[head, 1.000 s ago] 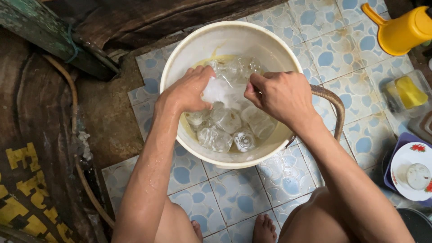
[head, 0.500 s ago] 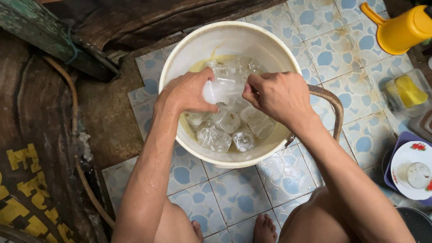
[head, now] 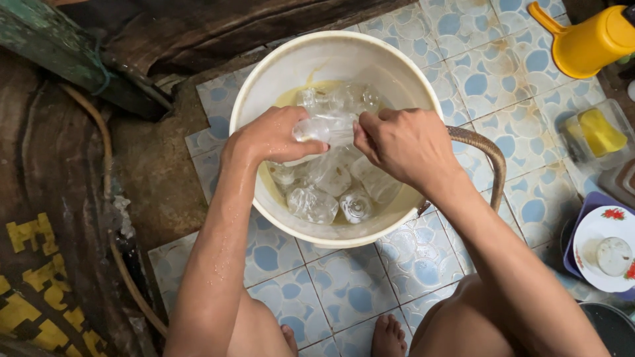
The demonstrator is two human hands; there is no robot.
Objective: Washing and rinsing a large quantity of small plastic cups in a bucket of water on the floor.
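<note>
A cream plastic bucket (head: 264, 86) stands on the tiled floor and holds yellowish water with several clear drinking glasses (head: 334, 198) lying in it. My left hand (head: 274, 135) grips one clear glass (head: 324, 125) just above the water, at the bucket's middle. My right hand (head: 403, 142) is closed against the other end of the same glass, fingers at its rim. Both wrists rest over the bucket's near edge. My knees and toes show at the bottom.
A yellow jug (head: 589, 39) stands at the top right. A clear tub with a yellow sponge (head: 598, 132) sits at the right edge, above a white plate (head: 605, 248) on a purple tray. A hose (head: 486, 149) curves beside the bucket. Dark wood lies left.
Both hands have shifted slightly on the glass they hold; the right hand has turned a little at its rim. The bucket and the other glasses have stayed put.
</note>
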